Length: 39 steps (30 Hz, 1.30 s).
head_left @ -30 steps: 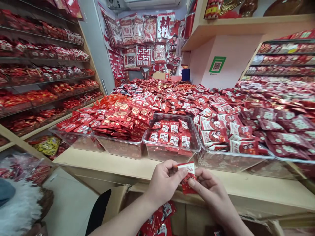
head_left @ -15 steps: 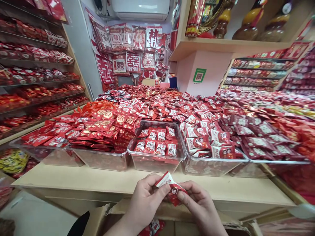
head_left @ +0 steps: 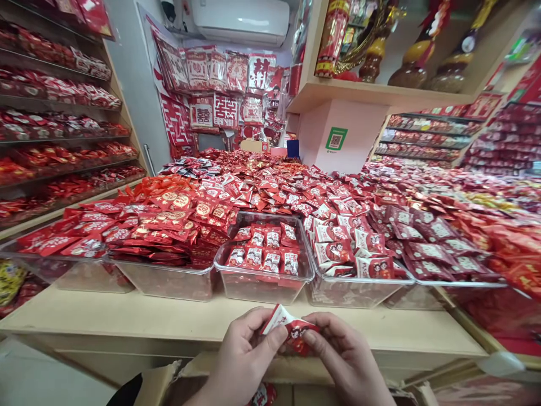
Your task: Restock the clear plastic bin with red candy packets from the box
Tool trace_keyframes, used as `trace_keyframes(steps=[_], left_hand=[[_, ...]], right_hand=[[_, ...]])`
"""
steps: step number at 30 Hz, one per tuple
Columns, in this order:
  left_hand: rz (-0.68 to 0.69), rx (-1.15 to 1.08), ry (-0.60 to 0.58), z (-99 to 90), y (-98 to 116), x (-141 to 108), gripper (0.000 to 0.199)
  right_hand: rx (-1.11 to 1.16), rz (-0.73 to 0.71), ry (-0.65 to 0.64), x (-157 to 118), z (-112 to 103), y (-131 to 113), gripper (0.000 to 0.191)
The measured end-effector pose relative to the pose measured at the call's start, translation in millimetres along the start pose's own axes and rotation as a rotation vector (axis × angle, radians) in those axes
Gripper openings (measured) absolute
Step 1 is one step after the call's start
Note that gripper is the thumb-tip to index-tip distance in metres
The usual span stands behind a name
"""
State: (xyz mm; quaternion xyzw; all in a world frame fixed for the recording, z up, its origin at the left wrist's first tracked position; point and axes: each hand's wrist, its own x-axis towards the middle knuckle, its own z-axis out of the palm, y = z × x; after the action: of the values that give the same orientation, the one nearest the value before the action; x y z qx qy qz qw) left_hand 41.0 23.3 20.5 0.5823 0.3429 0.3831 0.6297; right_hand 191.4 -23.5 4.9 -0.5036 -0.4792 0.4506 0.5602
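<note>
Along the left wall, wooden shelves (head_left: 54, 118) are lined with rows of red packets. In front of them, on a pale wooden tabletop (head_left: 127, 316), stands a clear plastic bin (head_left: 169, 282) heaped with glossy red-and-gold sachets. Next to it, a smaller clear tray (head_left: 264, 287) holds a tidy layer of red-and-white packets. Below the tabletop's front edge, an open cardboard box (head_left: 163, 383) holds a red sachet (head_left: 264, 395).

The left hand (head_left: 243, 355) and right hand (head_left: 349, 355) nearly meet just in front of that edge, with a small red-and-white packet (head_left: 291, 330) between them. It is crinkled and slightly bent, white at its upper left end and red elsewhere, printed with a cartoon couple. Each grip is pressed together, thumb against fingers, pinching one side of it. Further right, another clear bin (head_left: 359, 293) brims with similar cartoon-printed packets.
</note>
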Motion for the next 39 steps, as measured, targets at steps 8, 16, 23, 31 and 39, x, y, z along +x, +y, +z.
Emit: trace_keyframes(steps=[8,16,23,31,39], left_hand=[[0.027,0.055,0.033,3.4,-17,-2,0.026],[0.225,0.363,-0.043,3.0,-39,0,0.025],[0.376,0.621,-0.154,1.5,-36,2,0.030],[0.432,0.668,-0.230,-1.5,-35,3,0.034],[0.500,0.755,-0.253,-2.3,-44,6,0.032]], right_hand=[[-0.740,-0.425,0.225,68,-67,-89,0.018],[-1.224,-0.289,0.226,220,-120,-126,0.015],[-1.438,-0.037,0.032,235,-118,-110,0.018],[-1.685,-0.041,-0.064,243,-118,-117,0.018],[-1.624,0.016,-0.219,245,-132,-120,0.021]])
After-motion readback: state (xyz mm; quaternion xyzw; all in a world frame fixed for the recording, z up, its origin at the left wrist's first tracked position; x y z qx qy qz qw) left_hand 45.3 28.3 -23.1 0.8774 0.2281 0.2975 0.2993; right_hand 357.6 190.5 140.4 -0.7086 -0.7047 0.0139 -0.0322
